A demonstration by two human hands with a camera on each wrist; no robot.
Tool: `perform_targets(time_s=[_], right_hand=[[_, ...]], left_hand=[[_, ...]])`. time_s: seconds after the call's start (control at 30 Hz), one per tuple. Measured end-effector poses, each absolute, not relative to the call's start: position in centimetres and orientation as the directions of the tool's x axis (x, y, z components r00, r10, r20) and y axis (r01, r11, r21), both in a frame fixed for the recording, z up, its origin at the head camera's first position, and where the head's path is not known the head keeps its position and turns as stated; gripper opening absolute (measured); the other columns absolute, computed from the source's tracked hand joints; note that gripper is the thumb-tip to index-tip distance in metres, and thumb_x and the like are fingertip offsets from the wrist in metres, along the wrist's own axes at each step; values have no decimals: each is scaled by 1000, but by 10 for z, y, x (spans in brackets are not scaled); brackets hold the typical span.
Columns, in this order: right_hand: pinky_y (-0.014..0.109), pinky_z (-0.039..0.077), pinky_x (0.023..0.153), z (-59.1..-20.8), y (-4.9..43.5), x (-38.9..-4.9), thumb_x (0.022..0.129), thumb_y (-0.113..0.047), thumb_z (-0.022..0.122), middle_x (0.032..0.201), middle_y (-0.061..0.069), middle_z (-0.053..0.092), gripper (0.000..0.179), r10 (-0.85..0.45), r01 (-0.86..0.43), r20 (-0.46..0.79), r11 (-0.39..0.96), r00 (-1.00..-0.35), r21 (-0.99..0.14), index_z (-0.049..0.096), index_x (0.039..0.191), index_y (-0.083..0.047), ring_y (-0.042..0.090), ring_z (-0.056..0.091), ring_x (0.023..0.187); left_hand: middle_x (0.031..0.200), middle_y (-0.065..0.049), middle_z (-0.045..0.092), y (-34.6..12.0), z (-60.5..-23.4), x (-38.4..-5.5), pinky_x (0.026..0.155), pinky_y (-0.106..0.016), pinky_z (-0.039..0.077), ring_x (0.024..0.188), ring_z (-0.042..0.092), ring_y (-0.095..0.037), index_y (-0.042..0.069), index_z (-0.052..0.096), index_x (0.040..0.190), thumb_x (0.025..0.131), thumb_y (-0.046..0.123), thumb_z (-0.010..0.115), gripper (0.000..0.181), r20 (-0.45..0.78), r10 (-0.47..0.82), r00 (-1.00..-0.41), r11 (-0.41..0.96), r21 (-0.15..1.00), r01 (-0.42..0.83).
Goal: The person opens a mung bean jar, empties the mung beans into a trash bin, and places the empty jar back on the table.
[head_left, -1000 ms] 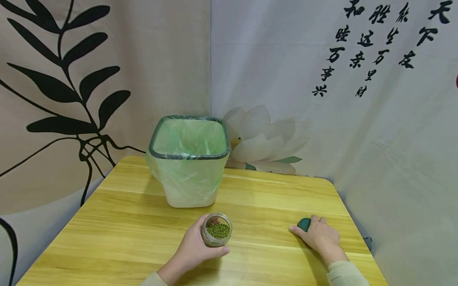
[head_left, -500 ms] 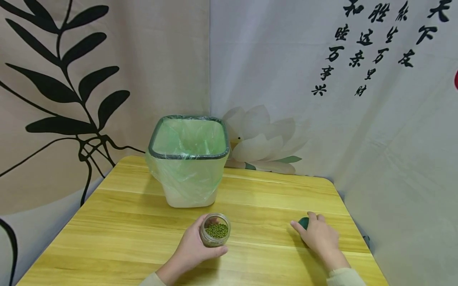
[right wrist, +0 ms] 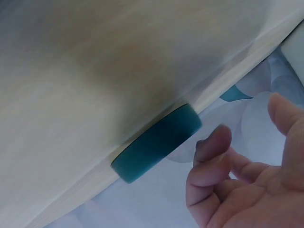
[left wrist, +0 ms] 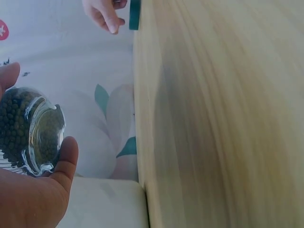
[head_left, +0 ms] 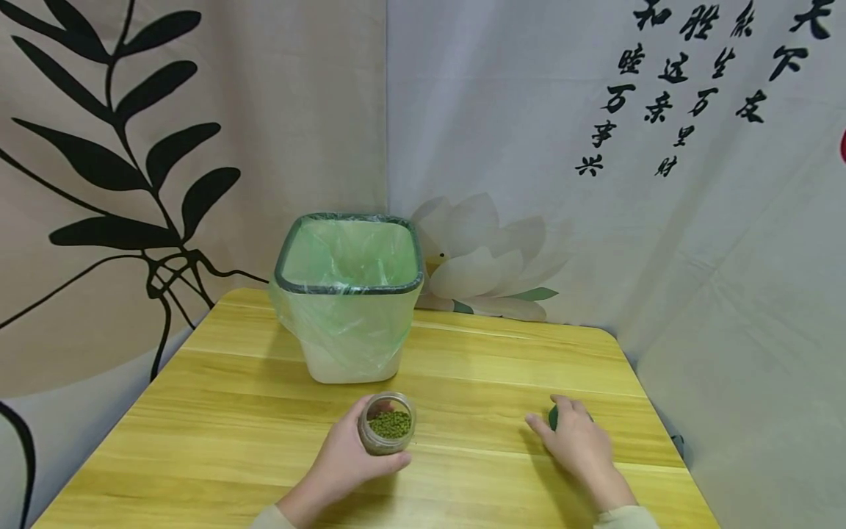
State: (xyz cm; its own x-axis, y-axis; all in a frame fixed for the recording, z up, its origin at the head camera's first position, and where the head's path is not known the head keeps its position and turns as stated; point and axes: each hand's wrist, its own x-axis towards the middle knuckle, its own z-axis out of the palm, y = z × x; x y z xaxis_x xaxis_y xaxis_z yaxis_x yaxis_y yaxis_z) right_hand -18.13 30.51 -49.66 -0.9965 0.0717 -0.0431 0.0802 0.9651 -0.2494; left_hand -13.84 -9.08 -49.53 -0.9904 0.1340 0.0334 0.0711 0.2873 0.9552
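Note:
My left hand (head_left: 344, 452) grips an uncapped clear glass jar (head_left: 366, 433) from its left side, its mouth tipped up toward the head camera. Green mung beans (head_left: 390, 424) fill part of it. In the left wrist view fingers and thumb curl round the jar (left wrist: 35, 128). A dark green round lid (right wrist: 156, 142) lies flat on the table in the right wrist view. Beside it, my right hand (right wrist: 228, 185) hovers with loosely bent fingers and a visible gap to the lid. From the head view that right hand (head_left: 581, 444) covers most of the lid (head_left: 553, 417).
A bin (head_left: 350, 345) lined with a thin green plastic bag stands at the back left of the wooden table (head_left: 476, 477). Behind it hang printed cloth curtains (head_left: 502, 147) with leaves, a lotus and black writing. The table's right edge runs just beyond the right hand.
My left hand has shifted slightly left with the jar. The right hand has lifted off the lid and drifted a little left, while the lid stays on the table.

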Motion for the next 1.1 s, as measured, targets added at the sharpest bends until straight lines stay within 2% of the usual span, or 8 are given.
perform_targets(time_s=[0.13, 0.3, 0.53, 0.63, 0.8, 0.9, 1.1], right_hand=[[69, 56, 93, -496, 300, -180, 101, -72, 56, 152, 34, 53, 89, 56, 60, -22, 964, -998, -260, 50, 155, -2, 55, 58, 132], [69, 56, 92, -493, 293, -180, 98, -81, 50, 153, 31, 54, 95, 43, 42, -1, 960, -999, -276, 51, 156, -5, 52, 61, 130], [60, 60, 87, -487, 286, -180, 101, -66, 62, 149, 26, 59, 80, 9, -5, 44, 949, -999, -314, 53, 154, -7, 43, 69, 119], [56, 61, 85, -483, 283, -181, 101, -67, 61, 145, 21, 61, 80, -10, -30, 62, 942, -998, -334, 53, 154, -8, 39, 71, 115], [52, 61, 85, -474, 274, -183, 101, -68, 60, 143, 15, 63, 78, -47, -81, 105, 935, -993, -346, 55, 153, -10, 36, 70, 118], [50, 61, 82, -469, 267, -185, 102, -61, 64, 142, 14, 64, 72, -71, -114, 134, 932, -988, -344, 56, 152, -11, 35, 71, 117], [46, 62, 79, -456, 254, -188, 102, -52, 69, 140, 12, 65, 64, -129, -187, 183, 918, -975, -349, 58, 151, -12, 32, 72, 114]], left_hand=[[127, 4, 71, -99, -492, -138, 103, -34, 54, 118, 66, -14, 23, 58, 144, 66, 32, 104, 91, 37, 123, -992, 319, 945, 75], [129, 4, 70, -116, -486, -139, 103, -32, 54, 120, 66, -15, 25, 57, 143, 68, 36, 103, 89, 58, 135, -989, 348, 932, 103], [131, 4, 70, -141, -473, -141, 102, -35, 54, 120, 65, -16, 26, 55, 145, 69, 41, 102, 90, 94, 113, -989, 428, 894, 134], [131, 4, 70, -149, -467, -142, 102, -37, 54, 121, 66, -17, 25, 55, 145, 69, 43, 102, 91, 103, 102, -989, 459, 878, 138], [136, -1, 69, -162, -454, -141, 103, -42, 54, 124, 65, -21, 20, 51, 149, 72, 50, 99, 96, 112, 86, -990, 516, 845, 141], [137, -1, 68, -169, -445, -141, 102, -40, 55, 126, 65, -22, 19, 50, 150, 73, 53, 97, 97, 114, 70, -991, 535, 834, 133], [135, 0, 68, -185, -427, -140, 97, -28, 55, 123, 65, -21, 19, 51, 149, 76, 50, 97, 92, 177, 34, -984, 577, 801, 163]])
